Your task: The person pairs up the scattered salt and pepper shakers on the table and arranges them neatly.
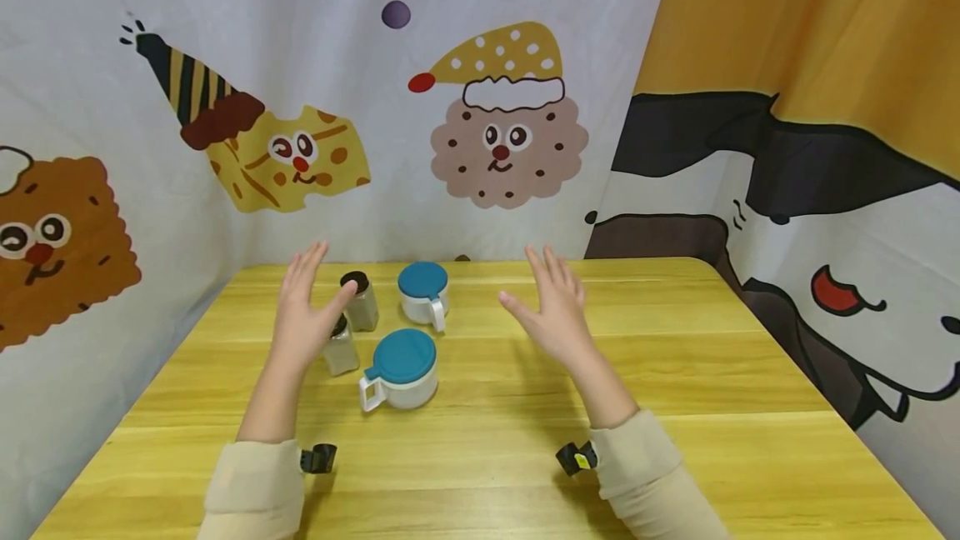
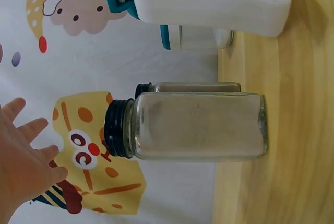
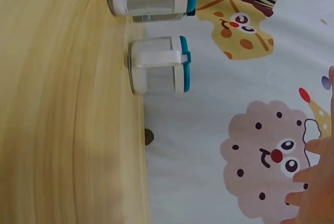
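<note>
Both hands up, nothing held around the near pot!

And here we are at the bench (image 1: 480, 461), with the near pot (image 1: 405, 367) as our marker. How far along? All four pieces stand upright, pots lidded, shakers capped, and no piece is lifted or opened. That points to either the very start of the handling or a pause at its end, and this moment alone can't settle which. So how much is left stays an open call!

Over to the left hand (image 1: 303, 319): raised to the left of the near pot and beyond it, fingers spread, thumb out, gripping nothing. It's the one closest to the shakers. From the head view the thumb seems to cross a cap, but the left wrist view shows clear air between them!

The near shaker (image 1: 342, 352) stands just left of the near pot and slightly beyond; the far shaker (image 1: 363, 308) is further beyond on that side. Directly beyond the near pot, a touch right, sits the far pot (image 1: 424, 290).

And the right hand (image 1: 557, 315)? Up in the air, well right of the near pot and beyond it, fingers apart, palm empty, touching nothing!
</note>
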Available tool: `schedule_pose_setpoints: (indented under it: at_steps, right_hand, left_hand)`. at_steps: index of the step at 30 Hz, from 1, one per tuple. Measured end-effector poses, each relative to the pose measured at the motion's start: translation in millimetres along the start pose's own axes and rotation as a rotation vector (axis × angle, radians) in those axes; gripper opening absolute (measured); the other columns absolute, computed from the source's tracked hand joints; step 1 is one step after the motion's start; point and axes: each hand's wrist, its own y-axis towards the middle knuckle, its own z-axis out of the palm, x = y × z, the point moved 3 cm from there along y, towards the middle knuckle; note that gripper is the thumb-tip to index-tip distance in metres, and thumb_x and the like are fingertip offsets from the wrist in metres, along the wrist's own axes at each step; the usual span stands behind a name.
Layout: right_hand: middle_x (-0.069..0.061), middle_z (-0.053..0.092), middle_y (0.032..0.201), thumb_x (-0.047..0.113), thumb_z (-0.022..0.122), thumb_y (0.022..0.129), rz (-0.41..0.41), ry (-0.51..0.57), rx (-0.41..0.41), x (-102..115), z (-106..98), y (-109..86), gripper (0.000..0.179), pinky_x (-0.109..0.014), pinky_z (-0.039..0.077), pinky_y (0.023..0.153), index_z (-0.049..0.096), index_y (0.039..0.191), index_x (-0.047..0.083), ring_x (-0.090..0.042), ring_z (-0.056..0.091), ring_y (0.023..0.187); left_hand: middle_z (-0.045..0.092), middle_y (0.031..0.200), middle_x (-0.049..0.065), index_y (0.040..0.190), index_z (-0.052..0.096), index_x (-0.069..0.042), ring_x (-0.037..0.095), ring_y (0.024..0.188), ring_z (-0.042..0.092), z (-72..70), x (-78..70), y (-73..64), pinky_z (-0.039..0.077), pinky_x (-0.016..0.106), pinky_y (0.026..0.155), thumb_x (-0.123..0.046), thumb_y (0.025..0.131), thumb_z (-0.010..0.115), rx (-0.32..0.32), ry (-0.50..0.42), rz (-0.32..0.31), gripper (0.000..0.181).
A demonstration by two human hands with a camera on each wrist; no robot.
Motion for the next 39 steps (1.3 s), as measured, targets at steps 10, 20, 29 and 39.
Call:
schedule_pose_setpoints:
  at_steps: [10, 20, 29, 39]
  right_hand:
    - [-0.013, 0.009, 0.158, 0.057, 0.055, 0.091, 0.015, 0.048, -0.001, 8.2, 9.3, -5.2, 0.081, -0.063, -0.002, 0.106, 0.021, 0.154, 0.018, -0.036, 0.004, 0.142]
    - [-0.013, 0.011, 0.158, 0.054, 0.057, 0.091, 0.02, 0.103, -0.02, 16.5, 17.7, -11.6, 0.08, -0.061, -0.002, 0.107, 0.022, 0.153, 0.018, -0.037, 0.008, 0.142]
    - [-0.011, 0.013, 0.158, 0.062, 0.053, 0.089, 0.021, 0.134, -0.012, 25.5, 25.0, -19.6, 0.083, -0.062, 0.002, 0.107, 0.023, 0.153, 0.019, -0.037, 0.011, 0.141]
    - [-0.011, 0.014, 0.158, 0.063, 0.054, 0.088, 0.022, 0.151, 0.017, 34.3, 34.4, -25.8, 0.084, -0.061, 0.004, 0.107, 0.025, 0.153, 0.018, -0.037, 0.012, 0.141]
  left_hand:
    - [0.023, 0.156, 0.002, 0.152, 0.029, -0.025, 0.024, 0.144, 0.007, -4.6, 8.4, -8.7, 0.009, 0.064, 0.107, -0.037, 0.093, 0.063, -0.047, -0.049, -0.041, 0.069]
    - [0.02, 0.157, 0.006, 0.152, 0.027, -0.025, 0.031, 0.143, 0.01, -5.3, 15.5, -14.4, 0.011, 0.064, 0.106, -0.039, 0.093, 0.063, -0.041, -0.067, -0.104, 0.071]
    - [0.018, 0.157, 0.003, 0.153, 0.025, -0.026, 0.031, 0.143, 0.01, -6.5, 22.7, -17.0, 0.01, 0.063, 0.107, -0.04, 0.094, 0.061, -0.015, -0.09, -0.138, 0.071]
    - [0.02, 0.157, 0.01, 0.153, 0.025, -0.02, 0.037, 0.141, 0.014, -4.1, 34.3, -18.2, 0.012, 0.061, 0.108, -0.037, 0.094, 0.062, 0.008, -0.113, -0.12, 0.073]
